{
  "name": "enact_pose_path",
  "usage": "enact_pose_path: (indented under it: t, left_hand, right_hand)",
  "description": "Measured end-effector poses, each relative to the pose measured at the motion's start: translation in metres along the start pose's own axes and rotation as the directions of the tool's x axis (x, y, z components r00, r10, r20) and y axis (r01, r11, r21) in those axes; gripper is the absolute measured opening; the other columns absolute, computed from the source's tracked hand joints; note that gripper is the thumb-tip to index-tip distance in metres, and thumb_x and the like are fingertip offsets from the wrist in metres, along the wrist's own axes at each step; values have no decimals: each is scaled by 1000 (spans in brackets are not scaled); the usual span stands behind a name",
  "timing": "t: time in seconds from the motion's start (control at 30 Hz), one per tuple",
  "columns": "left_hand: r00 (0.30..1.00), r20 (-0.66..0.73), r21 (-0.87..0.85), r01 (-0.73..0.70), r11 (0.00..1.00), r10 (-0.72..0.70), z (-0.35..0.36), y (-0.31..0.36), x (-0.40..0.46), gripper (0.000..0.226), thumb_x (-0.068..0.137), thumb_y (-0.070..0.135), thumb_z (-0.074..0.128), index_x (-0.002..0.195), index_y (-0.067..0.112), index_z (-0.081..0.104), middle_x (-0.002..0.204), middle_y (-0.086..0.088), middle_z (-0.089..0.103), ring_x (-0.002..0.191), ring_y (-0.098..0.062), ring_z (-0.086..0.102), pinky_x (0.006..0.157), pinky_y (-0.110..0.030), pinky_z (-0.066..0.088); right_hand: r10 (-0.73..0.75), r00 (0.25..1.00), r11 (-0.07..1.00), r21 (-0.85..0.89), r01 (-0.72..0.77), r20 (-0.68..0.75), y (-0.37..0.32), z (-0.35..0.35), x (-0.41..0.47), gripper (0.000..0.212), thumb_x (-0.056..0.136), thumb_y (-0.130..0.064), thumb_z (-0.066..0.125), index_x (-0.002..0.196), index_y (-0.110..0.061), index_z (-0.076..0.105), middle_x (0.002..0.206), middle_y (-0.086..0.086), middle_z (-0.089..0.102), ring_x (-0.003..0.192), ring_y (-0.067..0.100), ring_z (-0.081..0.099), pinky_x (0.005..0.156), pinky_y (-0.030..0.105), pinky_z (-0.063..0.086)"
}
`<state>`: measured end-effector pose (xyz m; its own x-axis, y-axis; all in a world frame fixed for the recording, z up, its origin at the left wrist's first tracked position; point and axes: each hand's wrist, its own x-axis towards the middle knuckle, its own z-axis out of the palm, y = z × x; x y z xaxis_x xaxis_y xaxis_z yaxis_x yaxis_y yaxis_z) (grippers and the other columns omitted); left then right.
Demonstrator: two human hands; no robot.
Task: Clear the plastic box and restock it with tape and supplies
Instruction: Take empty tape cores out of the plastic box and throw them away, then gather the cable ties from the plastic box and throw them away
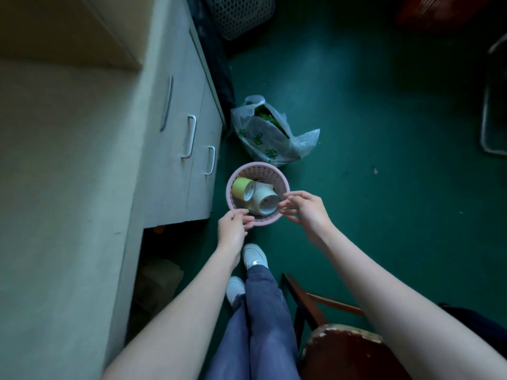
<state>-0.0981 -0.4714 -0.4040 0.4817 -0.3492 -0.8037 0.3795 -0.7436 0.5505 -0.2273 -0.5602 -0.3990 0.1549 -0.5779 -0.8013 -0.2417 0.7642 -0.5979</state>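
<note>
We reached both bare arms forward and down, our left hand (232,224) and right hand (304,208) each pinching opposite sides of a basket (258,169) rim, fingers curled.

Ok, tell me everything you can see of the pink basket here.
The pink basket is small, round and looks like plastic, with a smooth rim and perforated lattice walls. It is upright, open at the top, held over the green floor beside the cabinet. The left hand grips its near-left rim; the right hand pinches the near-right rim. Inside lie a yellow roll and a white roll, tipped on their sides.
</note>
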Motion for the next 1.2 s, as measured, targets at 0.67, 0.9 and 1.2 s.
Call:
enact_pose_path:
  t: [0.67,0.9,1.2]
  left_hand:
    - [892,-34,-143,-450,881,450,-176,105,-294,25,97,3,42,90,13,64,77,1,66,64,0,60,63,-9,45]
    - [792,-315,-97,-575,812,523,-239,79,-342,20,96,5,47,92,12,66,78,-1,68,70,-4,61,68,-10,45]
    - [617,-633,-47,-633,773,467,-295,39,-392,18,96,11,51,92,20,65,78,7,67,73,-9,61,73,-19,48]
  right_hand:
    - [-372,855,900,-87,428,361,-117,49,-297,12,88,7,56,91,1,65,72,8,67,61,11,62,65,17,50]
    - [-353,676,824,-127,552,647,-140,112,-352,19,90,9,53,88,-5,66,70,4,69,68,14,63,71,18,53]
    - [-219,406,703,-145,696,887,-128,198,-396,20,91,8,52,89,-6,66,72,3,69,69,14,64,72,20,52]
